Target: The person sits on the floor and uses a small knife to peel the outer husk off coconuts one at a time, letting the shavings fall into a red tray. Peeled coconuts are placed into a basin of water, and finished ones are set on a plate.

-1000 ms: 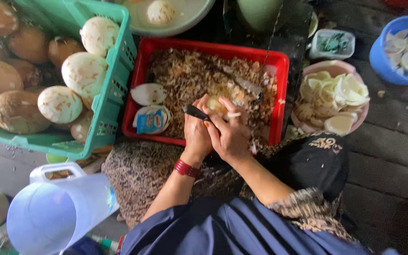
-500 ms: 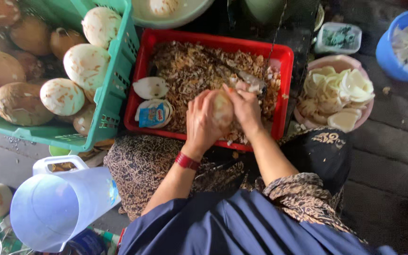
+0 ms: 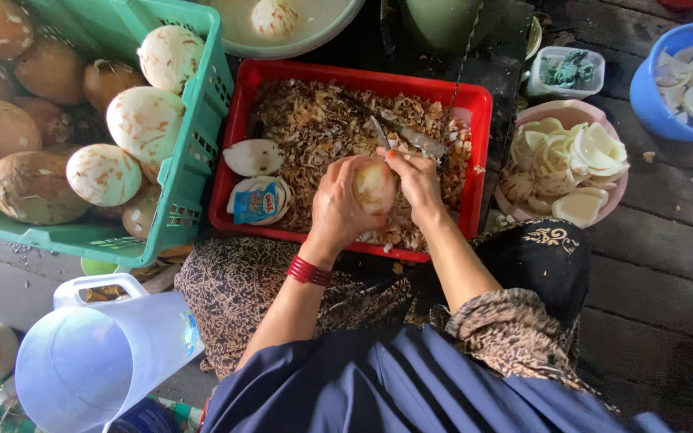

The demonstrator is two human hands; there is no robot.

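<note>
Left hand (image 3: 338, 210) cupping hard, slick, likely weighty coconut piece (image 3: 374, 184), right hand (image 3: 419, 180) closed on knife (image 3: 380, 132) toward twelve o'clock; best gripped round its middle.

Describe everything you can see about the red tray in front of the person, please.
The red tray is a shallow rectangular bin that looks like plastic, lying flat on the floor between a green crate and a pink bowl. It is nearly full of brown peelings. A pale coconut piece and a small blue-labelled packet lie at its left side. Above it, the left hand holds a peeled pale piece, and the right hand works a knife. Its near rim meets the patterned lap.
</note>
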